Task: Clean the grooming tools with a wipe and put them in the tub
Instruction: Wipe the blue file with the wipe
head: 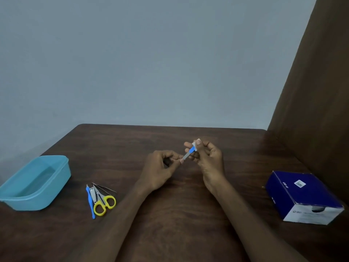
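Both my hands hover over the middle of the brown table. My right hand pinches the upper end of a small white and blue wipe packet between thumb and fingers. My left hand pinches the packet's lower end with curled fingers. A light blue tub stands at the left, nothing visible inside it. Beside it lie the grooming tools: yellow-handled scissors, a blue-handled tool, a nail clipper and thin tweezers.
A dark blue and white box sits at the right, near a brown panel that rises along the table's right side. A grey wall stands behind the table's far edge.
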{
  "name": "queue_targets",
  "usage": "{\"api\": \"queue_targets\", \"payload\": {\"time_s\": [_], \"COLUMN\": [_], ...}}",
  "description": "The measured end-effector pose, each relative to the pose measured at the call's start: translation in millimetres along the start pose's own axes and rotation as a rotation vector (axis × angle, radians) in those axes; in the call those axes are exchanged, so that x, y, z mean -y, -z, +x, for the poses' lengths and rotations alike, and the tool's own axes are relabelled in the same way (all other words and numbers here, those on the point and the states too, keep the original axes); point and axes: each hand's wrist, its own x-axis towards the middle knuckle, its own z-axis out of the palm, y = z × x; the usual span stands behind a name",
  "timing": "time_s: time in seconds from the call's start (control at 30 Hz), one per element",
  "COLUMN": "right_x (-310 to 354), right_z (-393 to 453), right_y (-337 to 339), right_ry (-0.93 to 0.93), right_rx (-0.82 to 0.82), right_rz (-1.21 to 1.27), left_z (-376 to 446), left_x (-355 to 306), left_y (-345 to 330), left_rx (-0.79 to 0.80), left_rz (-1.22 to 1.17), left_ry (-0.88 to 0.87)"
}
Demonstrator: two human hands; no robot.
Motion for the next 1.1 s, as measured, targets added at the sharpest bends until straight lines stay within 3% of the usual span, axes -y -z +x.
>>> {"api": "queue_targets", "payload": {"time_s": [0.2,0.7,0.9,1.1], "right_x": [-1.7,-0.1,-2.2,1.8], "right_z": [2.7,-0.7,1.2,1.5], "right_y": [-1.6,2.7,0.4,1.0], "right_ry": [-0.034,-0.039,-0.069,-0.105], "right_rx": [0.059,-0.018,-0.053,-0.073], "right_rz": [0.061,-0.047,0.019,0.066], "left_z": [1.5,0.4,-7.6,-10.1], "left_x": [-0.1,-3.4,-11.4,-14.1], "left_y": [-0.4,-0.2,-5.7,-8.5], "left_rx": [-0.047,-0.024,-0.173,-0.214], "left_rz": [0.012,0.082,0.532,0.645], "left_ry": [0.027,-0.003,-0.177,-0.264]}}
